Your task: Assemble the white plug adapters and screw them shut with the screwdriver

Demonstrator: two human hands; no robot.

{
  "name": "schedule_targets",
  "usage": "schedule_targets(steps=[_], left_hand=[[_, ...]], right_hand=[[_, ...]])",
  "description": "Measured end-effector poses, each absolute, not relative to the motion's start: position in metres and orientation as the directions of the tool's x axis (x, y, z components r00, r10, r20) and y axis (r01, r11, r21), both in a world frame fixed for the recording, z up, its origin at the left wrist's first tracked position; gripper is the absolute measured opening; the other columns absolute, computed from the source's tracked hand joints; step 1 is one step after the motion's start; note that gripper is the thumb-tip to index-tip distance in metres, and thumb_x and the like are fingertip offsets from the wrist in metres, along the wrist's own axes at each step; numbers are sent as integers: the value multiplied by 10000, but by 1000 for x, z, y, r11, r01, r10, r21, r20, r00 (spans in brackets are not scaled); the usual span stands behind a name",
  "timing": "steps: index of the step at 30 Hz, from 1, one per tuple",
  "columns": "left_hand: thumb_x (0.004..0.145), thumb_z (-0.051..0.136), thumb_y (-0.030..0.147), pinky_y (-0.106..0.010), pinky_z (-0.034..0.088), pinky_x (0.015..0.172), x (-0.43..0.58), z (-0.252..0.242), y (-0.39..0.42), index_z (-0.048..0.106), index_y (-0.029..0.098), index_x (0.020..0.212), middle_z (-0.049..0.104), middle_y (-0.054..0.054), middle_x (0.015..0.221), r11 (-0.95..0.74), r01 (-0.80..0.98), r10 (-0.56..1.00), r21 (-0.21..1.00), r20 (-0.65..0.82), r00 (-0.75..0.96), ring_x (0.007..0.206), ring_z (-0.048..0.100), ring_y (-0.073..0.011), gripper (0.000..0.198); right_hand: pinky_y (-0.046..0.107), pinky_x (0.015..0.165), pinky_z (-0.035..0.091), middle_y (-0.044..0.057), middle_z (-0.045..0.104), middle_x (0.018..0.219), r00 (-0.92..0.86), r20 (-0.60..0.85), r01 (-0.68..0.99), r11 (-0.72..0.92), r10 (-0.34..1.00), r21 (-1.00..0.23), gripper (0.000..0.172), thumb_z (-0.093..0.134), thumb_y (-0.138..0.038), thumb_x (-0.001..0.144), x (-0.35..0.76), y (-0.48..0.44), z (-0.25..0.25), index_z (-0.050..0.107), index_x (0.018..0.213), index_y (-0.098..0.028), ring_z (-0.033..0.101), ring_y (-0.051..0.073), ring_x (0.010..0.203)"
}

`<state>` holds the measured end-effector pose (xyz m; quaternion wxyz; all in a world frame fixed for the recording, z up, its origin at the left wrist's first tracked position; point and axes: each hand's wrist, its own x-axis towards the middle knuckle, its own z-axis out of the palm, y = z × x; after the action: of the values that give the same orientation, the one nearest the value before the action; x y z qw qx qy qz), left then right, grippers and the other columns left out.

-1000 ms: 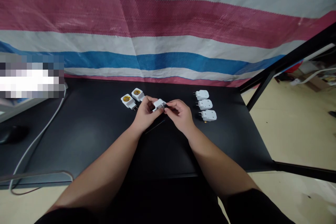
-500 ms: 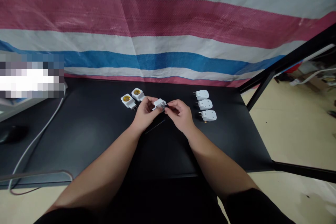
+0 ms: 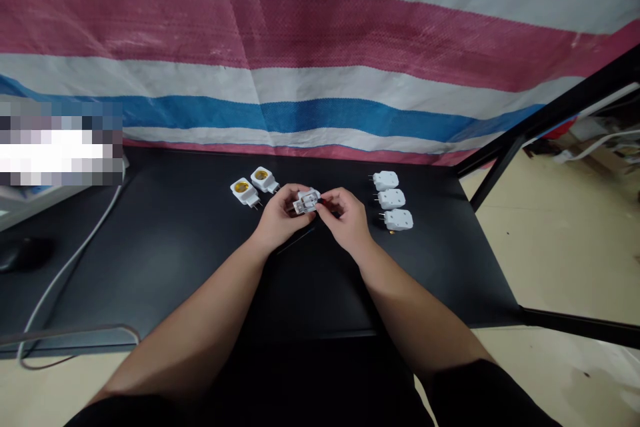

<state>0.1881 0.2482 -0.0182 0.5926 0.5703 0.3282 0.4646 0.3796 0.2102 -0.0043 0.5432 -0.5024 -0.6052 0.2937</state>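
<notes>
My left hand is closed around a white plug-in lamp socket, gripping it by its left side between thumb and fingers. Its inside faces up, with metal parts showing in the hollow. At the right end of it, my right hand pinches with thumb and forefinger; something small and dark shows by these fingertips, too small to name. Left of my hands lie two white lamp sockets with gold-coloured round openings, the nearer and the farther. A thin dark rod lies just below my hands.
Three white lamp sockets stand in a column on the right of the black table, pins pointing left. At far left are a black mouse and a pale cable. Behind hangs a striped sheet; a black frame borders the right.
The held lamp socket has turned so that its hollow inside shows more fully. Both hands stay in nearly the same place, the left fingers slightly shifted. The sockets on the table have not moved.
</notes>
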Motion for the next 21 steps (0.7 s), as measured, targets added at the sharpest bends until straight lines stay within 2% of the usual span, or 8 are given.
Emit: schedule_targets(steps=[5,10,16,21], left_hand=[[831,981,315,-388,679,986,187,-23,250,768,195,1268,841,-106,1201,-120,-136,933,983,158,324,1047,826,-230,501],[773,1039,401,-440,710,983,187,-22,251,825,205,1242,821,-131,1284,-150,-88,942,985,169,289,1052,836,-263,552],[789,1030,405,-448,712,1007,188,-21,250,853,227,1277,793,-127,1291,-192,-58,934,980,201,295,1084,825,-263,548],[823,1008,389,-411,708,987,188,-20,249,848,227,1269,799,-118,1262,-201,-77,927,977,215,308,1061,819,-241,500]], right_hand=[[374,732,674,30,797,933,75,404,319,362,912,-876,80,784,-290,938,380,209,-3,741,1001,-265,761,203,772],[384,744,685,34,798,937,73,410,320,368,909,-873,90,815,-298,930,382,208,-3,759,992,-266,781,212,785],[390,778,701,41,817,946,57,388,319,352,920,-880,84,823,-320,944,384,209,-1,775,983,-264,802,221,829],[386,795,714,43,810,970,46,409,317,375,911,-871,74,812,-301,954,385,209,0,808,1019,-266,810,220,864]])
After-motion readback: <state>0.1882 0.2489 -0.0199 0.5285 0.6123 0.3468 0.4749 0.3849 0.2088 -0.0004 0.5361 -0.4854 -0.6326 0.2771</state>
